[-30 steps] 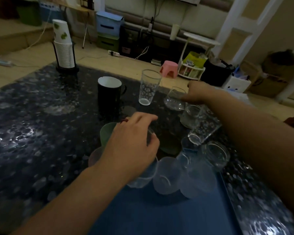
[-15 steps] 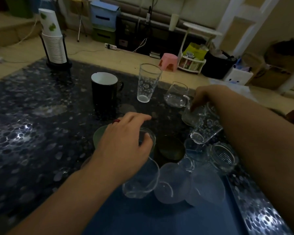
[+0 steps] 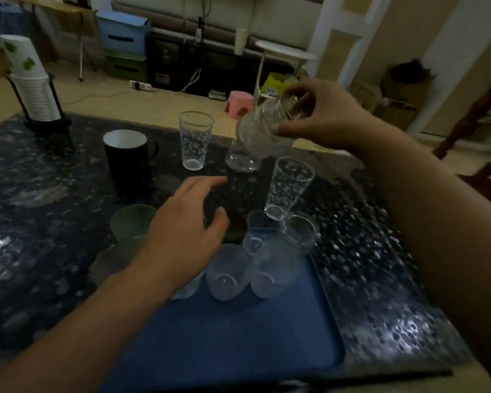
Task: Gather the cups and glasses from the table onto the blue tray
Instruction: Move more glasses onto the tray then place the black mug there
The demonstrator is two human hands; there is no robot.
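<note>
1. head camera view: a person's right hand grips a ribbed glass, tilted in the air above the far side of the dark speckled table.
2. left hand hovers low over the tray's far-left corner, fingers spread and loose, holding nothing.
3. blue tray lies at the near edge; several clear cups crowd its far end, with a green cup at the left.
4. off the tray, farther back, stand a black mug, a tall patterned glass and a short glass.
5. a second patterned tumbler leans at the tray's far-right corner.
</note>
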